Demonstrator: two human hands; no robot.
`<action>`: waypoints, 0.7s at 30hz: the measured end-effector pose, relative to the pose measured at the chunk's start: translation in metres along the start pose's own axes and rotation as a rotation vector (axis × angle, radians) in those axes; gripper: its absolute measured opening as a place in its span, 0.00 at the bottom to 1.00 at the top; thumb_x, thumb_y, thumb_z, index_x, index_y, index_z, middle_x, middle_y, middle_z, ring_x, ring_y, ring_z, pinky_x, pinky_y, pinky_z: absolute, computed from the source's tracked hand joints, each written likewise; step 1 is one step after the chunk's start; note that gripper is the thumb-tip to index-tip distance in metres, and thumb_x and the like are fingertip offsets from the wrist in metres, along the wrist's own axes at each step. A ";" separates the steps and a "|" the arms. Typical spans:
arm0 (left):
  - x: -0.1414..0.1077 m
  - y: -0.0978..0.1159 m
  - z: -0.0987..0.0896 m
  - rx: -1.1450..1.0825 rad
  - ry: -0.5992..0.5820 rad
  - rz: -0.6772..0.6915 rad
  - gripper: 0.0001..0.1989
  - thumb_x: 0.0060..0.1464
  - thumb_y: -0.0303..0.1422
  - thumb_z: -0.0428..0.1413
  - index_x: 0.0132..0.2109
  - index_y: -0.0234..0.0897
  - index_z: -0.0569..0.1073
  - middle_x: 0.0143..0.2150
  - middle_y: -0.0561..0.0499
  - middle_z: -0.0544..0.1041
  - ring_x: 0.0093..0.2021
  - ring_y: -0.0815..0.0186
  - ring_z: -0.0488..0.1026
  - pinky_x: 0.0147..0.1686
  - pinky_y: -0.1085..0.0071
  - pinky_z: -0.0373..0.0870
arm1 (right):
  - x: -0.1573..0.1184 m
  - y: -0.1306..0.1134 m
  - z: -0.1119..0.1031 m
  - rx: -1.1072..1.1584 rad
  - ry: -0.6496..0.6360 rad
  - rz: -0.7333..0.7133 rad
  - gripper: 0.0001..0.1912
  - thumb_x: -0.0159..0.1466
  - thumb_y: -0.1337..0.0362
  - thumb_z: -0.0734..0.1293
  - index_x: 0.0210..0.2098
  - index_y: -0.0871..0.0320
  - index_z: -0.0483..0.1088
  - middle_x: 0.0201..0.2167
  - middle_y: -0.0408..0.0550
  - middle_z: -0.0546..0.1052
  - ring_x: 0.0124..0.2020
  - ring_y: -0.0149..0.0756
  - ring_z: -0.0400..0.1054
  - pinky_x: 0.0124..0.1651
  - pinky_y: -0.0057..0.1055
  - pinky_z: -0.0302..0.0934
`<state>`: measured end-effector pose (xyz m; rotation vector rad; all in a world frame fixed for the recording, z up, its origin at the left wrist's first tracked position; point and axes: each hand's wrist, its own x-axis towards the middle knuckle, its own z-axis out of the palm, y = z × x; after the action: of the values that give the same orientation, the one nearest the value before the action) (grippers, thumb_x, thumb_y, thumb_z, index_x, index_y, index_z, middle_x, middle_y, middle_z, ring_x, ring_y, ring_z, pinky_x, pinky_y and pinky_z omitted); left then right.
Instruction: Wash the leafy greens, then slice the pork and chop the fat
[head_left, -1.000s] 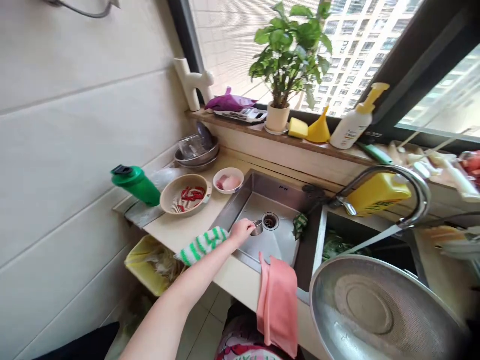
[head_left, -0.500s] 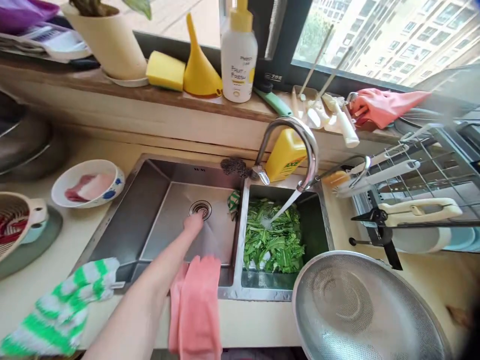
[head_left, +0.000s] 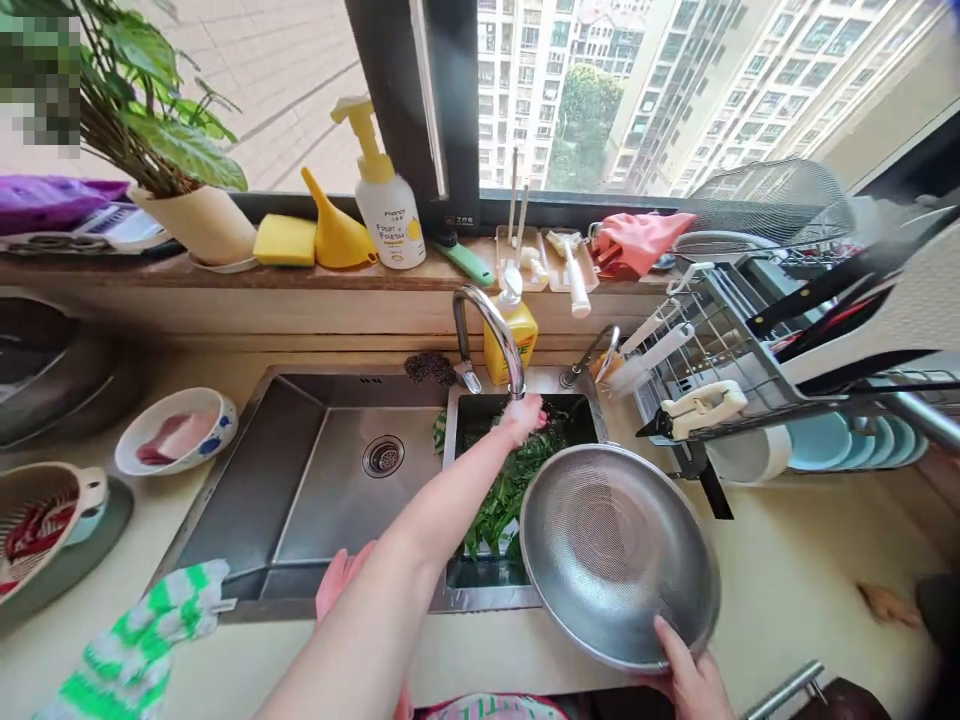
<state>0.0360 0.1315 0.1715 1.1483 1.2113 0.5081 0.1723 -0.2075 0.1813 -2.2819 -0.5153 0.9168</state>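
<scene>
My left hand [head_left: 525, 416] is under the spout of the curved tap [head_left: 491, 318], at the stream and above the right basin. Its fingers look loosely apart, and I see nothing held in them. Leafy greens [head_left: 495, 510] lie in water in that basin, partly hidden by my forearm and the strainer. My right hand [head_left: 694, 675] grips the near rim of a large round metal mesh strainer [head_left: 611, 560], thumb over the inside. The strainer is tilted and overlaps the right basin's front corner. Pink rubber gloves [head_left: 341, 580] hang over the sink's front edge, mostly behind my left arm.
The left basin [head_left: 322, 510] has a drain [head_left: 383, 456]. At left are a bowl of meat [head_left: 178, 432], a basket with red items [head_left: 45, 530] and a striped cloth [head_left: 135, 640]. A dish rack [head_left: 750, 350] stands right. Bottles line the back, including a pump bottle [head_left: 390, 215].
My left hand has moved from the left basin's drain rightward to the tap's stream. The strainer has shifted over the right basin's corner, and my right hand now shows on its rim. The view has tilted up.
</scene>
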 end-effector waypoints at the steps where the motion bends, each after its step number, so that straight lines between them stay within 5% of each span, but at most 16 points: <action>1: -0.007 0.001 -0.008 0.016 -0.056 -0.011 0.14 0.52 0.38 0.52 0.42 0.32 0.70 0.27 0.48 0.72 0.24 0.70 0.67 0.26 0.74 0.63 | 0.006 -0.012 0.005 0.061 -0.072 0.045 0.22 0.52 0.47 0.60 0.34 0.57 0.70 0.32 0.51 0.76 0.33 0.43 0.72 0.28 0.30 0.68; 2: -0.018 0.000 -0.020 0.041 -0.111 -0.022 0.15 0.49 0.38 0.55 0.41 0.33 0.71 0.26 0.50 0.72 0.23 0.71 0.66 0.25 0.75 0.62 | 0.012 -0.024 0.009 0.125 -0.155 0.096 0.23 0.53 0.47 0.59 0.36 0.59 0.69 0.32 0.52 0.76 0.32 0.42 0.71 0.26 0.30 0.68; 4: -0.045 -0.003 -0.049 0.104 -0.442 -0.164 0.18 0.46 0.41 0.56 0.42 0.35 0.70 0.28 0.51 0.72 0.23 0.72 0.67 0.23 0.77 0.62 | 0.027 -0.049 0.019 0.213 -0.293 0.158 0.24 0.52 0.46 0.61 0.37 0.61 0.69 0.29 0.52 0.76 0.29 0.42 0.71 0.23 0.30 0.66; 6: -0.075 -0.007 -0.078 0.194 -0.519 -0.281 0.18 0.45 0.39 0.56 0.43 0.37 0.69 0.27 0.53 0.72 0.22 0.72 0.67 0.20 0.79 0.60 | 0.047 -0.072 0.032 0.250 -0.434 0.137 0.27 0.53 0.42 0.60 0.36 0.61 0.69 0.26 0.51 0.76 0.25 0.39 0.70 0.22 0.30 0.65; 9: -0.113 -0.007 -0.112 0.302 -0.272 -0.308 0.10 0.44 0.34 0.53 0.36 0.34 0.68 0.20 0.57 0.66 0.18 0.74 0.63 0.15 0.81 0.55 | 0.086 -0.100 0.067 0.195 -0.678 0.058 0.40 0.56 0.37 0.45 0.43 0.62 0.68 0.32 0.55 0.76 0.30 0.41 0.71 0.29 0.35 0.67; 11: -0.134 -0.003 -0.127 0.285 -0.183 -0.323 0.12 0.46 0.33 0.50 0.40 0.35 0.66 0.20 0.57 0.67 0.17 0.73 0.64 0.16 0.80 0.58 | 0.115 -0.112 0.103 -0.007 -0.570 -0.121 0.39 0.58 0.39 0.42 0.51 0.58 0.64 0.46 0.57 0.71 0.45 0.44 0.67 0.42 0.40 0.64; 13: -0.152 0.003 -0.136 0.315 -0.093 -0.359 0.16 0.47 0.33 0.48 0.45 0.34 0.63 0.21 0.55 0.69 0.17 0.71 0.66 0.17 0.77 0.62 | 0.140 -0.115 0.147 -0.319 -0.358 -0.388 0.34 0.59 0.44 0.50 0.59 0.54 0.53 0.61 0.55 0.54 0.60 0.49 0.47 0.56 0.48 0.49; 15: -0.166 0.009 -0.138 0.390 0.018 -0.376 0.21 0.47 0.32 0.47 0.50 0.34 0.58 0.25 0.52 0.71 0.17 0.69 0.68 0.18 0.75 0.65 | 0.158 -0.108 0.190 -0.641 -0.338 -0.530 0.38 0.56 0.47 0.59 0.62 0.47 0.44 0.65 0.47 0.36 0.63 0.58 0.26 0.56 0.62 0.33; 18: -0.175 0.009 -0.128 0.483 0.091 -0.330 0.28 0.48 0.31 0.45 0.57 0.38 0.50 0.38 0.46 0.73 0.19 0.68 0.70 0.22 0.71 0.68 | 0.175 -0.088 0.236 -0.965 -0.596 -0.617 0.39 0.55 0.58 0.62 0.62 0.43 0.41 0.65 0.40 0.29 0.61 0.58 0.14 0.52 0.68 0.24; 21: -0.164 -0.002 -0.107 0.655 0.126 -0.194 0.33 0.46 0.27 0.46 0.60 0.37 0.49 0.51 0.40 0.67 0.36 0.62 0.74 0.35 0.68 0.70 | 0.188 -0.079 0.244 -0.958 -0.776 -0.602 0.37 0.52 0.62 0.64 0.60 0.46 0.50 0.65 0.43 0.35 0.62 0.58 0.20 0.53 0.68 0.28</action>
<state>-0.1171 0.0398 0.2530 1.5359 1.6434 0.0230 0.1159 0.0516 0.0058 -2.1284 -2.2261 1.3785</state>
